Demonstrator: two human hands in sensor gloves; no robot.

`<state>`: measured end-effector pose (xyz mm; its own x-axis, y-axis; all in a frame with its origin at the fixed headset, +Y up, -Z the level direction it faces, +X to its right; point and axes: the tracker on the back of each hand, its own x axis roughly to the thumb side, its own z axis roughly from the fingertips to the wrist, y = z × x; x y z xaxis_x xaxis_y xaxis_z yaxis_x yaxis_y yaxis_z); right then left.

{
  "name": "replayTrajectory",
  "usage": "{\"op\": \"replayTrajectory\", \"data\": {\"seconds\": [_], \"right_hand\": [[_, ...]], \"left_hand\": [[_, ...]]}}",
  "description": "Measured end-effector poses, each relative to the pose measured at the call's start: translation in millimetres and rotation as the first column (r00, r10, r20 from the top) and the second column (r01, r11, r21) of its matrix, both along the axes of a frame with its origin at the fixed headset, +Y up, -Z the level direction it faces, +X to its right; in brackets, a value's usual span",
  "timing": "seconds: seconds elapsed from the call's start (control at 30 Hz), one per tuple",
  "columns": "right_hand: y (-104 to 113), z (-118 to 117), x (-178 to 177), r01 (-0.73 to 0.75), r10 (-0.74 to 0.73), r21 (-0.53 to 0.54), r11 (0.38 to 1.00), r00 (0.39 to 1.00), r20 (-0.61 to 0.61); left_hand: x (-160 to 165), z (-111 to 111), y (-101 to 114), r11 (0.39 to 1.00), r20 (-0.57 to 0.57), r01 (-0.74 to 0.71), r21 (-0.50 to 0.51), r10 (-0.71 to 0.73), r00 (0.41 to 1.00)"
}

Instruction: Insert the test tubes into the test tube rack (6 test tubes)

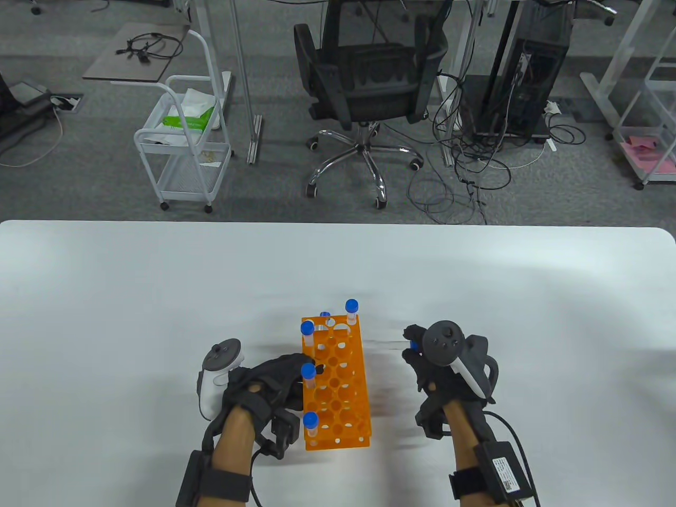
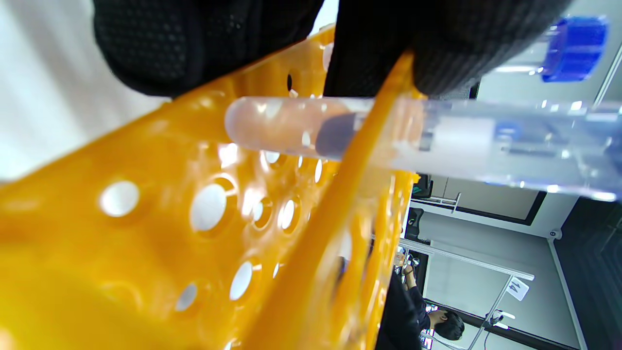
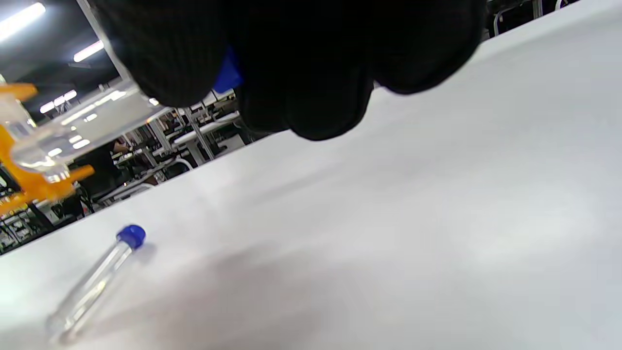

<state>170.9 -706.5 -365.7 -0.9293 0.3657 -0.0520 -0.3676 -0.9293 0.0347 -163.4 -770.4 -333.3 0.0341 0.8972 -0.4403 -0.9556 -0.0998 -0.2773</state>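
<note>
The orange rack (image 1: 338,391) stands on the white table (image 1: 158,296) with several blue-capped tubes upright in it, such as one at its far corner (image 1: 351,307) and one at its near left corner (image 1: 310,421). My left hand (image 1: 288,383) grips the rack's left side; in the left wrist view its fingers (image 2: 194,43) lie on the rack (image 2: 146,218) beside a standing tube (image 2: 301,126). My right hand (image 1: 422,354) holds a tube by its blue cap (image 1: 413,346), right of the rack. The right wrist view shows this tube (image 3: 82,126) pointing at the rack (image 3: 24,184).
Another blue-capped tube (image 3: 92,287) lies flat on the table in the right wrist view; the table view does not show it. Beyond the table's far edge are an office chair (image 1: 369,79), a white cart (image 1: 185,142) and cables.
</note>
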Motion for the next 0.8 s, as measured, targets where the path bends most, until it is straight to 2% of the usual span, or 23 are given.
{"op": "replayTrajectory", "data": {"seconds": [0.8], "right_hand": [[48,15,-14,0.120,-0.119,0.212,0.970,0.993,-0.018]], "left_hand": [[4,2,0,1.000,0.013,0.008,0.007,-0.008,1.000]]}}
